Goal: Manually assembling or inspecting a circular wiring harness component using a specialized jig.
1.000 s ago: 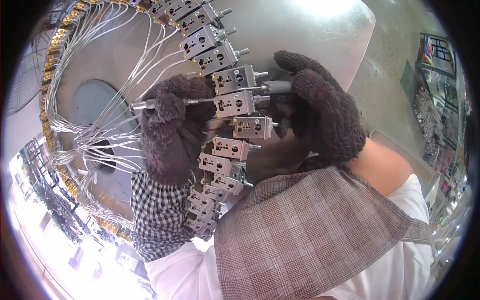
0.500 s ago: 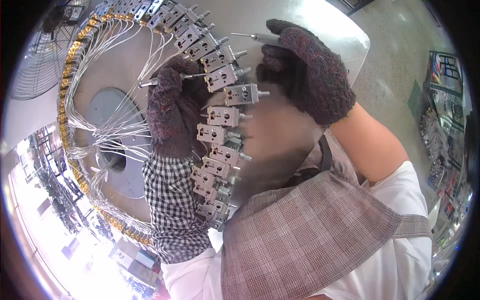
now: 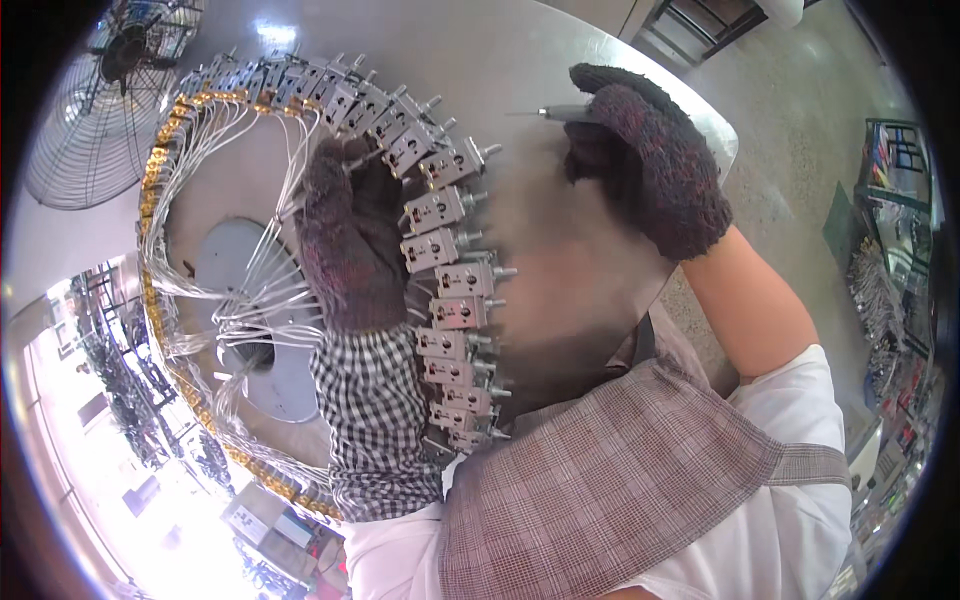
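Observation:
Both my hands wear dark knitted gloves. In my right hand [image 3: 655, 160] is a slim screwdriver [image 3: 562, 113], gripped by the handle, its thin shaft pointing left over the metal tabletop. My left hand [image 3: 355, 235] is over the round fixture, just inside its curved row of small metal switch boxes [image 3: 437, 212]. The left fingers are closed beside the boxes on a thin silvery rod [image 3: 366, 159], of which only a short piece shows. Each box has a threaded shaft on its outer side. Thin whitish wires [image 3: 265, 315] run from the rim toward the fixture's middle.
Brass-coloured clips [image 3: 150, 220] line the fixture's left rim around a grey central disc [image 3: 225, 250]. A wire-caged fan [image 3: 110, 130] stands at the far left. The shiny metal table [image 3: 700, 110] ends at the right, with the floor and a loaded rack [image 3: 890, 200] beyond.
The boxes and fixture appear lower and slightly shifted in the picture. My right hand with the screwdriver sits a little farther right and lower. The rod at my left hand shows less.

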`<state>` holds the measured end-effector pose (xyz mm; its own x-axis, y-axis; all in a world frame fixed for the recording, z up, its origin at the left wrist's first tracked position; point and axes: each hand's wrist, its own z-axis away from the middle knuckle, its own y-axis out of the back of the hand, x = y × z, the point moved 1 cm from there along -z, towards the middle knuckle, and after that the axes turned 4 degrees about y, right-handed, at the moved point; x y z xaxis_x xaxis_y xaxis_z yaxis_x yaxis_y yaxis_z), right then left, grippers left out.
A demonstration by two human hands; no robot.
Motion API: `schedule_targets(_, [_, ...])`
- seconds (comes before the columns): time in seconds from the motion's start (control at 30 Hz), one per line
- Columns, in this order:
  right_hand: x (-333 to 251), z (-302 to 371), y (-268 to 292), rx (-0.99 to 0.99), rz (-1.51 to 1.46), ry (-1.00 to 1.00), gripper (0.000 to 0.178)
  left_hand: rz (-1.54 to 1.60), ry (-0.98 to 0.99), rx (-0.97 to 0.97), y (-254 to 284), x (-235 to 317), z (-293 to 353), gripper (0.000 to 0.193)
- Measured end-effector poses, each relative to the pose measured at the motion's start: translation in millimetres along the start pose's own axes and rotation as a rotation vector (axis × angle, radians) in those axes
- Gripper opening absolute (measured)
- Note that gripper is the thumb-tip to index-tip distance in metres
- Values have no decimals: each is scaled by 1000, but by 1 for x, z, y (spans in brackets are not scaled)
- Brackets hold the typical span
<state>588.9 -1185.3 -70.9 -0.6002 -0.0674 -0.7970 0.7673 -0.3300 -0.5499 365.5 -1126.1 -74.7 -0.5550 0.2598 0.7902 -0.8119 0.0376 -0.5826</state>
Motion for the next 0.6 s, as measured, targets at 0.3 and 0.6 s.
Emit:
schedule_targets(0.3, [16,-158,-4,-35,273,-87,30,-11,101,71,19,-11,-128,32])
schedule_targets(0.6, [69,-206,-22,-57,322,-65,31,-13,226,59,64,-18,-170,36])
